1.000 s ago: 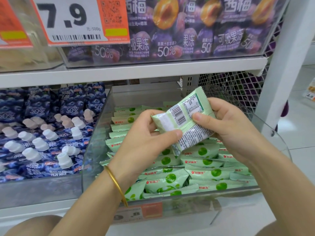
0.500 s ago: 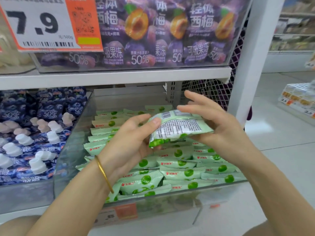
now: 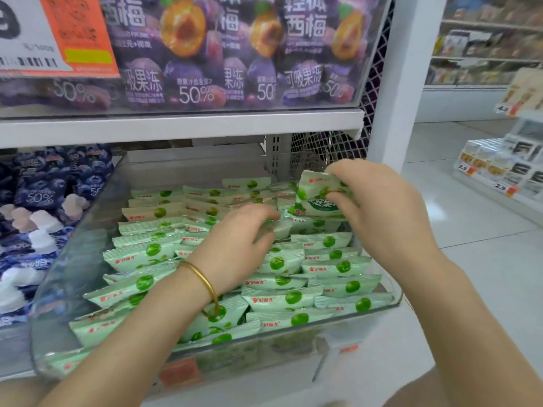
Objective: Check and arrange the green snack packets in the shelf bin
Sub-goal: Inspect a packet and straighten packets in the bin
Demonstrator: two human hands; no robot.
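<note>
A clear plastic shelf bin holds several rows of pale green snack packets, each with a green fruit printed on it. My right hand pinches one green packet by its top edge, upright over the back right of the bin, printed front toward me. My left hand, with a gold bangle on the wrist, reaches into the middle of the bin, and its curled fingers close on a packet in the pile, partly hidden under the fingers.
A white shelf board runs just above the bin, carrying purple plum jelly pouches and a price tag. Blue jelly pouches with white caps fill the neighbouring bin on the left. A white upright post and wire mesh stand right; aisle floor beyond.
The packet held between both hands has gone to my right hand alone, turned front side out and lowered to the bin's back right. My left hand let go and dropped into the pile.
</note>
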